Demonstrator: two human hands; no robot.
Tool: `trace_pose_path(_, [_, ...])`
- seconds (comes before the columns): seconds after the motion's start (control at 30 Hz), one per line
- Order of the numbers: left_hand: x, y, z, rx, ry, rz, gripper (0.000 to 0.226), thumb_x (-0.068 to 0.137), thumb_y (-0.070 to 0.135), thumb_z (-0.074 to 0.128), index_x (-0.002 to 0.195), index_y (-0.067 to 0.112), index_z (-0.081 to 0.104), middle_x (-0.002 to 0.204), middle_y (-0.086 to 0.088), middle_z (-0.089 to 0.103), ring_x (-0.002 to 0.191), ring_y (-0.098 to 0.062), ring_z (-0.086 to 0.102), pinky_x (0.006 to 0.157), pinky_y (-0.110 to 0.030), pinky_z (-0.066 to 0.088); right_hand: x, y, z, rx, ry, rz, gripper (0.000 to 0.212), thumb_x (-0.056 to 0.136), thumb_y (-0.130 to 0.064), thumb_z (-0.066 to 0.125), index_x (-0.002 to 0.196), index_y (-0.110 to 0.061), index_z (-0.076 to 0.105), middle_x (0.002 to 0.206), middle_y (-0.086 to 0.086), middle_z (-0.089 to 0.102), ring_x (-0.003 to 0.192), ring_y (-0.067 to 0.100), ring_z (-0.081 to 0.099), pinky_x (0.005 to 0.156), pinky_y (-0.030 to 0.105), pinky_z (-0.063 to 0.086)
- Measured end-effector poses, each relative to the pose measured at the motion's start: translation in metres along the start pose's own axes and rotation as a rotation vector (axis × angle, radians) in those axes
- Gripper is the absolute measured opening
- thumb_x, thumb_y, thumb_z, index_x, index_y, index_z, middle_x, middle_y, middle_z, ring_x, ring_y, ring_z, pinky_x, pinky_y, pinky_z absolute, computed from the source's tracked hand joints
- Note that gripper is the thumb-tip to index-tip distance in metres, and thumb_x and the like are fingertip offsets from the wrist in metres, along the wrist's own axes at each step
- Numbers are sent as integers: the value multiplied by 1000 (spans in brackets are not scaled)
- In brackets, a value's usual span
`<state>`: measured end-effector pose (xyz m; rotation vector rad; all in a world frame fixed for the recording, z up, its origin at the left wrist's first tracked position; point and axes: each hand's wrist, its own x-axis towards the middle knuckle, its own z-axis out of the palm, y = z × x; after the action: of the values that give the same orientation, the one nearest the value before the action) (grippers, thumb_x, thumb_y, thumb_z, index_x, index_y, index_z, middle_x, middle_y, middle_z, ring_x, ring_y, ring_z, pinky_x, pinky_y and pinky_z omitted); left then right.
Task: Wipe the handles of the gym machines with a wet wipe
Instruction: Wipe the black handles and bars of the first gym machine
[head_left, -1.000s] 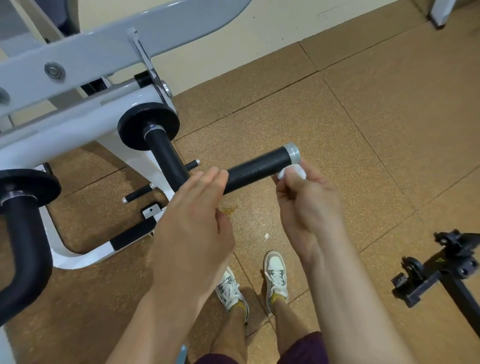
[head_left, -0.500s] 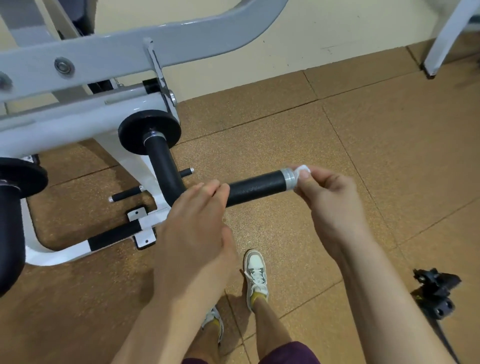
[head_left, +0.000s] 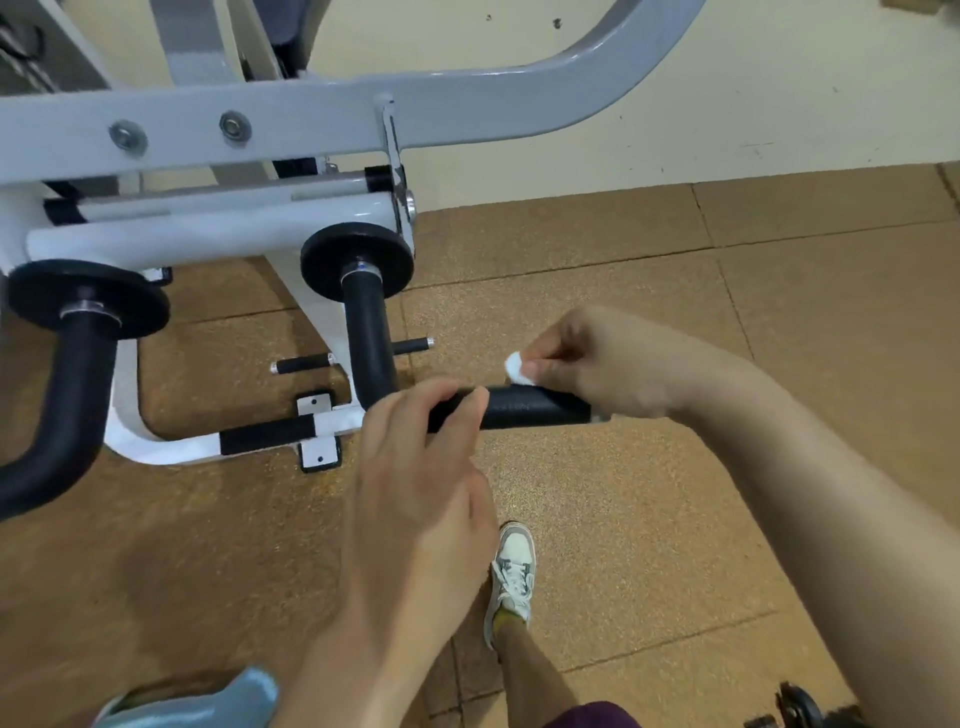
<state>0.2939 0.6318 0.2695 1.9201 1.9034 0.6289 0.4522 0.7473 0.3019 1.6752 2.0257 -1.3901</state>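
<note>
Right hand (head_left: 613, 364) has slid from silver end cap back along bar; now sits over middle. Fingertips pinch small white wet wipe (head_left: 518, 370), wipe touching top of black handle (head_left: 535, 411). Handle lies flat, long way left to right, free end pointing right. Left hand (head_left: 421, 483) curls fingers over handle near bend, beside white machine frame (head_left: 208, 228).

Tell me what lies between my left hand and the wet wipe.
Head view: only a bare stretch of the black handle separates the left hand from the wet wipe.
</note>
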Motion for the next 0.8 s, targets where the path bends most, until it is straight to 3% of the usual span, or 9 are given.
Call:
trace_pose_path(0.17, [-1,-9,-4,17,28,-188,42,81,7,52,119,18,66,121,-1,57,114,-18,44,94,-24,35,0,9,-12,30,-94,-19,37,95,-24,53,60,-21,64,47,-11,46,48,9,37,62,26,36])
trace_pose_path(0.27, [-1,-9,-2,19,39,-201,43,84,23,41,118,22,67,122,3,57,114,-14,41,96,-20,31,13,-4,2,14,-98,-89,31,95,-23,53,67,-24,65,42,-22,50,44,2,45,53,19,41])
trace_pose_path(0.33, [1,-8,-2,-24,60,-228,36,87,18,48,115,22,69,122,4,57,114,-11,41,95,-8,25,20,-8,1,-32,-115,-132,22,95,-24,54,83,-28,72,49,-32,54,51,-5,55,52,11,41])
trace_pose_path(0.4, [4,-8,-2,-79,90,-280,32,87,12,55,113,21,70,124,3,56,111,-8,41,91,-1,24,20,-4,-8,-38,-154,-125,20,95,-24,55,96,-26,74,73,-34,61,72,-4,62,69,13,46])
trace_pose_path(0.47, [6,-9,-2,-89,104,-349,30,89,17,54,115,21,69,129,5,53,110,-3,39,86,0,24,20,2,-15,4,-232,-129,20,94,-21,56,92,-23,75,79,-27,67,80,0,63,87,25,45])
trace_pose_path(0.57, [13,-13,-3,-69,114,-392,29,90,25,58,117,21,67,131,6,50,109,-1,38,91,-5,27,30,-5,-10,-9,-265,-193,20,95,-17,55,92,-22,74,69,-26,65,66,-7,58,76,20,40])
trace_pose_path(0.67, [22,-22,-6,-189,96,-467,33,85,26,67,117,24,66,125,10,50,108,-9,55,96,-32,47,47,-27,7,-89,-241,-263,25,96,-20,53,117,-19,66,87,-24,63,74,-6,55,68,13,35])
trace_pose_path(0.73, [28,-26,-13,-307,76,-543,37,80,25,74,115,31,66,120,16,51,100,-3,58,90,-26,51,54,-39,15,-145,-227,-301,30,96,-22,52,124,-18,62,97,-15,65,83,0,56,71,16,36])
trace_pose_path(0.8, [32,-31,-16,-352,53,-577,44,75,24,78,115,36,64,113,17,54,93,3,57,78,-8,47,61,-45,19,-146,-256,-282,30,96,-22,52,124,-17,62,82,-18,60,71,-1,52,64,15,35])
